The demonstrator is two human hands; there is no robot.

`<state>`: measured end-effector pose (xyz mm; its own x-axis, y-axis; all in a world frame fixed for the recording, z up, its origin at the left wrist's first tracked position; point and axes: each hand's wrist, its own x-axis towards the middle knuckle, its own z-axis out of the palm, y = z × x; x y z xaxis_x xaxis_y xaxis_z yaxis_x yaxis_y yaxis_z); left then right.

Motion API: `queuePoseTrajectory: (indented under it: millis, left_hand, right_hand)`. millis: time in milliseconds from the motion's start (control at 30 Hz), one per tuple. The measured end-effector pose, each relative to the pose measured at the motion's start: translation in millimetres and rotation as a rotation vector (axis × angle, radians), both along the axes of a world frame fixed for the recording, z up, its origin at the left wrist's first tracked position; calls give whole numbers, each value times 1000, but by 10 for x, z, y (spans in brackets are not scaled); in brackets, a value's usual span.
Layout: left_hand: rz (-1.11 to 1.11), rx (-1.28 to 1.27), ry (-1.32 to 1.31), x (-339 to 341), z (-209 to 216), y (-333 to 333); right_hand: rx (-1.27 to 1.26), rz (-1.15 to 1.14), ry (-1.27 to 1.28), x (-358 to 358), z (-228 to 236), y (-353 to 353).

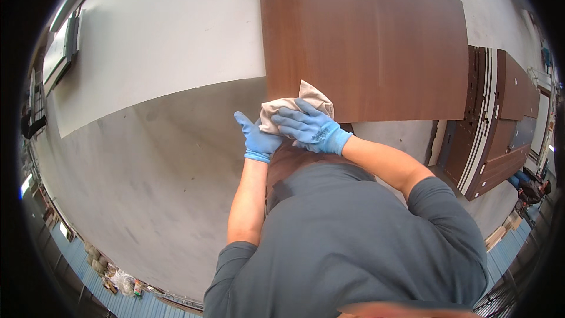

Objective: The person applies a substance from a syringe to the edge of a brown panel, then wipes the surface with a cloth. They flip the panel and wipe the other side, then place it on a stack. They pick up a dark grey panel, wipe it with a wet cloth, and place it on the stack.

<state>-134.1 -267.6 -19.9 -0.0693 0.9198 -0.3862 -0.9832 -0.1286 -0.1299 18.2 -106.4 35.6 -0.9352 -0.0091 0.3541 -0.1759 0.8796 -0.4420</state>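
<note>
Dark shirt (353, 229) foremost; right grip (311, 128) lies across beige cloth (315, 99), left grip (259, 140) touches it, how closed I can't tell; brown panel (365, 47) beyond.

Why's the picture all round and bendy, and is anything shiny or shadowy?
Head view: the fisheye lens bows the edge of the white surface, with black corners; also head view: hazy pale sheen high on the brown panel; head view again: the grey floor darkens, maybe shadowed, beside that panel.

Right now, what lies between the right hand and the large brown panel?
In the head view, a beige cloth lies between the gloved right hand and the panel.
</note>
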Motion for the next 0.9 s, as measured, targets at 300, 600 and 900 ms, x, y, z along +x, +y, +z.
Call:
queuePoseTrajectory:
  millis: [300, 600, 900]
  left_hand:
    - [-448, -395, 1006, -52, 193, 67]
    - [48, -596, 402, 113, 202, 192]
    - [93, -709, 336, 170, 106, 205]
  right_hand:
    - [52, -156, -97, -868, -79, 1029]
    - [-4, -381, -164, -2808, -290, 3130]
    - [-80, 127, -275, 25, 228, 1130]
